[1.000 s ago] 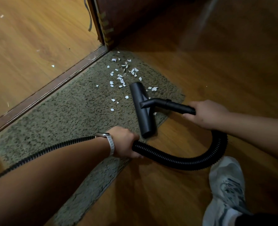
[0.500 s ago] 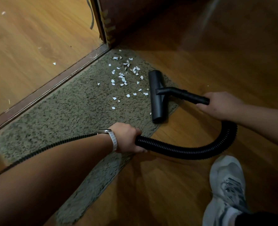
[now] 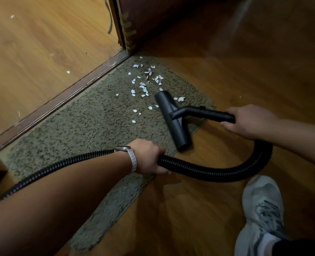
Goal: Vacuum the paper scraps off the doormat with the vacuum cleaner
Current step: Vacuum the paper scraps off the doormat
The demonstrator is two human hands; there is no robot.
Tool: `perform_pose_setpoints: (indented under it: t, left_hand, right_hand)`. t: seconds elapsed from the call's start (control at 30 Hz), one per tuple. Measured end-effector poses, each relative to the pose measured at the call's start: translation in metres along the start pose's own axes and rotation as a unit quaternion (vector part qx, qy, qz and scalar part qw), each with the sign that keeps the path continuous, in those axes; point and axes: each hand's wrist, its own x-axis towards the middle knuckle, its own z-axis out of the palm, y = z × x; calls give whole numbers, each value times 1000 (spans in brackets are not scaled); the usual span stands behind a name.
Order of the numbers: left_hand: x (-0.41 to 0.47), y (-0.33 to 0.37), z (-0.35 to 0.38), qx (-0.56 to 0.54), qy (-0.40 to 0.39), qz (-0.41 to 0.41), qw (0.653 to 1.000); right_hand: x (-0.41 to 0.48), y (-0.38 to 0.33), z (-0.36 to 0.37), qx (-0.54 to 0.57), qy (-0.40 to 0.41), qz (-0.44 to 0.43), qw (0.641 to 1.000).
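A grey-green shaggy doormat [image 3: 75, 130] lies along the door threshold. Several white paper scraps [image 3: 143, 85] are scattered on its far end near the door corner. The black vacuum nozzle head [image 3: 173, 119] lies across the mat's right edge, just right of the scraps, with a couple of scraps behind it. My right hand [image 3: 249, 121] grips the nozzle's black tube [image 3: 208, 113]. My left hand [image 3: 149, 157], with a watch on the wrist, grips the ribbed black hose [image 3: 217, 172], which loops round on the floor between both hands.
A wooden threshold strip [image 3: 60, 100] borders the mat's left side, with lighter wood floor and a few stray scraps [image 3: 68, 72] beyond it. A dark door edge [image 3: 127, 30] stands at the far corner. My grey sneaker [image 3: 263, 215] stands on the floor at lower right.
The nozzle head swung out to the mat's right edge half a second ago and has now come back left and nearer, up against the scraps. Both hands keep their grips.
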Motion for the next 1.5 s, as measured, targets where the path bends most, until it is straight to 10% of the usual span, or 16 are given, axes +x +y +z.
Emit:
perform_pose_setpoints:
  t: [1.5]
  left_hand:
    - [-52, -40, 5, 7, 12, -49, 999]
  right_hand:
    - [48, -86, -28, 18, 39, -31, 999]
